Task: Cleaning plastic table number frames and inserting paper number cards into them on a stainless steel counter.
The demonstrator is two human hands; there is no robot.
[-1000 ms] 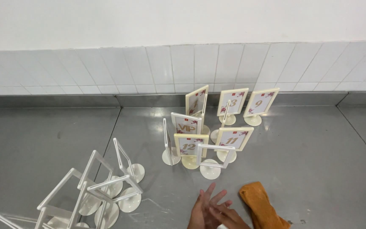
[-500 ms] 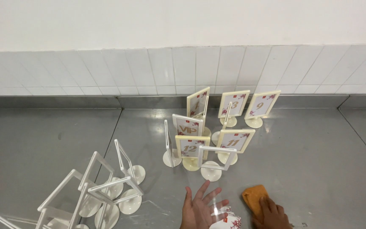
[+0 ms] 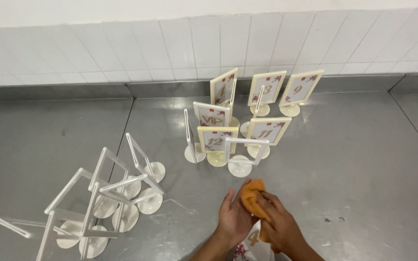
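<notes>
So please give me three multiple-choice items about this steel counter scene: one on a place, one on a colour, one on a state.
1. Where do the empty white plastic sign frames stand?
A. on the left of the counter
B. against the tiled wall
C. on the far right

2. What colour is the crumpled cloth?
A. blue
B. orange
C. grey

3. How is the cloth held?
A. it lies untouched
B. only the left hand touches it
C. both hands touch it

Answers: 1 A, the empty frames cluster at lower left; 2 B, the cloth is plainly orange; 3 C, the right hand grips it against the left palm.
</notes>
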